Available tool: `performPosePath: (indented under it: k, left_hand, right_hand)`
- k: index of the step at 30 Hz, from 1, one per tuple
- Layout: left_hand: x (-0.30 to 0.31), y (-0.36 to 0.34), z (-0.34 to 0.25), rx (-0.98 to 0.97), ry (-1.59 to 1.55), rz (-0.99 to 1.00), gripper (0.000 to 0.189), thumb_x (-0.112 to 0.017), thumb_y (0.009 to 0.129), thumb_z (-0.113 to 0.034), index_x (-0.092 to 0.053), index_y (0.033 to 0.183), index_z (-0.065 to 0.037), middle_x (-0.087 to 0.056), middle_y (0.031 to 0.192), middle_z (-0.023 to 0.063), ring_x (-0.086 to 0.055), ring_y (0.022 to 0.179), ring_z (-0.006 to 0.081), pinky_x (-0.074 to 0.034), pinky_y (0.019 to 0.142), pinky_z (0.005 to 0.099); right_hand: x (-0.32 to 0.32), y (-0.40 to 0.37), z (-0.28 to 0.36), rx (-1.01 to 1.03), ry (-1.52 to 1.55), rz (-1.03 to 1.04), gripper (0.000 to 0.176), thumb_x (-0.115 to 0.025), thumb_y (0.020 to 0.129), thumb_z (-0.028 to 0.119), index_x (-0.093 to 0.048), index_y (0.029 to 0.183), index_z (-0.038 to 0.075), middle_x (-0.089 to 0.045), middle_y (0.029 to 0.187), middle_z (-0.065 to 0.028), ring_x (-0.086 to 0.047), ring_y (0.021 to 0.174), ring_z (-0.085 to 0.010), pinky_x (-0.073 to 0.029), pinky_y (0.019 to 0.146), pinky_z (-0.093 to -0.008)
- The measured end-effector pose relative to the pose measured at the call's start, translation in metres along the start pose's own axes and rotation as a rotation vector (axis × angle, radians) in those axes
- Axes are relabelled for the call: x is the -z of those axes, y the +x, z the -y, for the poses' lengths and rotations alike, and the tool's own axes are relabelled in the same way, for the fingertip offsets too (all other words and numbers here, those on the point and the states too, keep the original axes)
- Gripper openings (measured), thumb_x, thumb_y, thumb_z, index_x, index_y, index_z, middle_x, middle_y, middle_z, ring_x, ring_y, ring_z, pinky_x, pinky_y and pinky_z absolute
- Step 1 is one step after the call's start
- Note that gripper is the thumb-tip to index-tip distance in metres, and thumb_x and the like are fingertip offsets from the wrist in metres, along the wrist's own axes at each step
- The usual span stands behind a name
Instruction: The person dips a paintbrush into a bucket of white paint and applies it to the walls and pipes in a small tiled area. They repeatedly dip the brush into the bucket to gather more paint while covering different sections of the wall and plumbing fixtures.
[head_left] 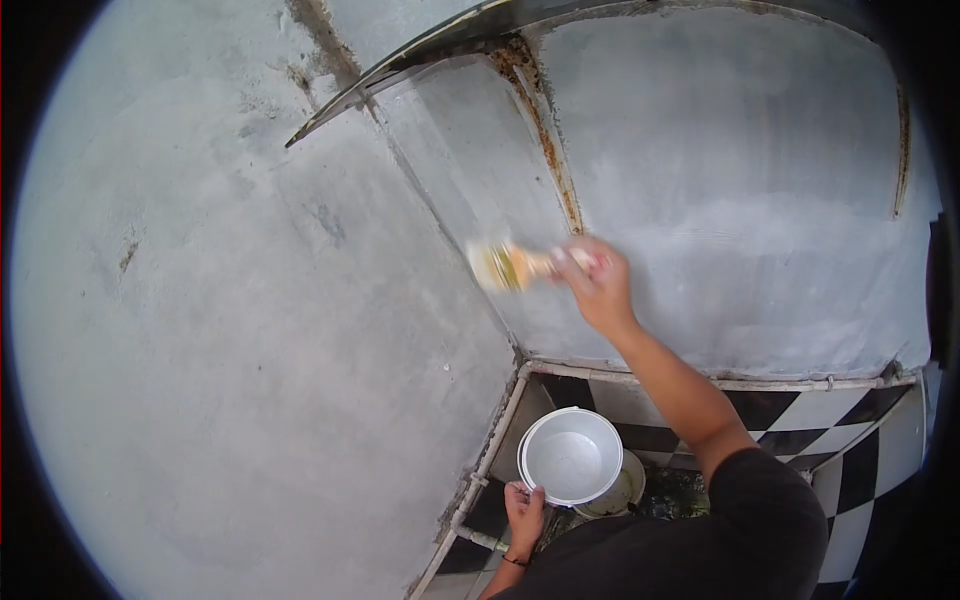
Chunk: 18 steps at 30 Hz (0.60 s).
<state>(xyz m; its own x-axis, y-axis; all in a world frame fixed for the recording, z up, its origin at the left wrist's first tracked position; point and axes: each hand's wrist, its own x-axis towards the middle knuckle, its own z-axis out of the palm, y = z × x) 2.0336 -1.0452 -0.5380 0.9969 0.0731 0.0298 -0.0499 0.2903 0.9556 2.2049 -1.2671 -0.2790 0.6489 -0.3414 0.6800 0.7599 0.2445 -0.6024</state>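
My right hand (pixel 598 285) is raised against the grey wall and grips a paintbrush (pixel 510 266) with a pale wooden handle. The brush head points left and is blurred, close to the inner corner of the wall. Low in the view, my left hand (pixel 525 508) holds the rim of a white bucket (pixel 570 456) filled with pale grey paint. The bucket hangs just below the corner, in front of the tiled wall base.
Two grey plastered walls (pixel 250 330) meet at a corner, with rusty streaks (pixel 545 130) running down it. A dark shelf edge (pixel 400 70) juts out above. Black and white checkered tiles (pixel 850 460) cover the lower part. A thin pipe (pixel 490 450) follows the wall base.
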Motion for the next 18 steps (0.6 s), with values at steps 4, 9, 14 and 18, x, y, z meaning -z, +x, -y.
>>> performPosePath:
  k: [4,9,14,18]
  left_hand:
    - [0.005,-0.001,0.002,-0.018,0.034,0.001,0.019,-0.058,0.092,-0.004,-0.039,0.096,-0.005,-0.053,0.08,0.0043,-0.052,0.062,0.008,-0.047,0.054,0.0232]
    - [0.012,-0.005,0.003,-0.037,0.105,-0.041,0.019,-0.058,0.091,-0.004,-0.041,0.098,-0.007,-0.053,0.084,0.0031,-0.05,0.066,0.0071,-0.043,0.057,0.0224]
    - [0.02,-0.003,0.007,-0.035,0.13,-0.076,0.02,-0.058,0.092,-0.004,-0.039,0.096,-0.005,-0.052,0.08,0.0034,-0.053,0.065,0.0078,-0.047,0.057,0.023]
    - [0.017,-0.004,0.002,-0.034,0.111,-0.063,0.021,-0.059,0.092,-0.004,-0.039,0.097,-0.006,-0.052,0.08,0.0033,-0.052,0.065,0.0077,-0.047,0.057,0.023]
  right_hand:
    - [-0.063,0.097,-0.004,0.391,-0.199,0.051,0.012,-0.067,0.086,0.008,-0.067,0.095,-0.001,-0.067,0.083,-0.0076,-0.061,0.073,-0.0101,-0.049,0.067,-0.0246]
    - [-0.123,0.162,-0.012,0.473,-0.022,0.047,0.013,-0.069,0.084,0.011,-0.067,0.092,0.0,-0.067,0.076,-0.0076,-0.06,0.07,-0.0115,-0.046,0.063,-0.0256]
    - [-0.107,0.133,-0.047,0.404,-0.255,0.063,0.01,-0.067,0.084,0.009,-0.067,0.089,0.0,-0.068,0.077,-0.0075,-0.06,0.068,-0.0112,-0.047,0.062,-0.0251]
    - [-0.078,0.107,-0.048,0.188,-0.189,0.153,0.009,-0.065,0.084,0.009,-0.067,0.088,0.0,-0.068,0.074,-0.0083,-0.06,0.065,-0.0112,-0.047,0.062,-0.0256]
